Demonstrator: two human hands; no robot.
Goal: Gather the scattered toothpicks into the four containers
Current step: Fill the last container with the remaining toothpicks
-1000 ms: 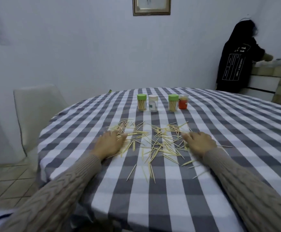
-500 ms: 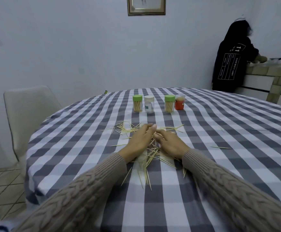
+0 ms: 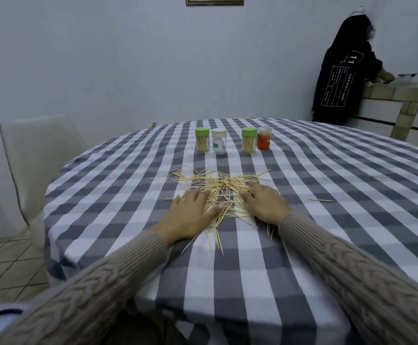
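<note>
Table: a round table [image 3: 302, 245] under a grey-and-white checked cloth; a pale chair [image 3: 36, 155] stands at its left edge, and another person [image 3: 339, 70] works at a counter far right.
Toothpick pile: the toothpicks [image 3: 217, 190] lie in a loose heap just ahead of and between both hands — sticks point every way, no shared axis.
Containers: four containers [image 3: 232, 144] stand in a row beyond the pile, lids on, well apart from the hands.
Left hand: the left hand [image 3: 190, 215] lies flat, fingers straight, touching the pile's left side, holding nothing.
Right hand: the right hand [image 3: 265, 202] is likewise flat at the right side — neither hand is clearly nearer.
Strays: single sticks [image 3: 321, 200] lie off right, outside the hands' reach line.
In the way: nothing between pile and containers.
</note>
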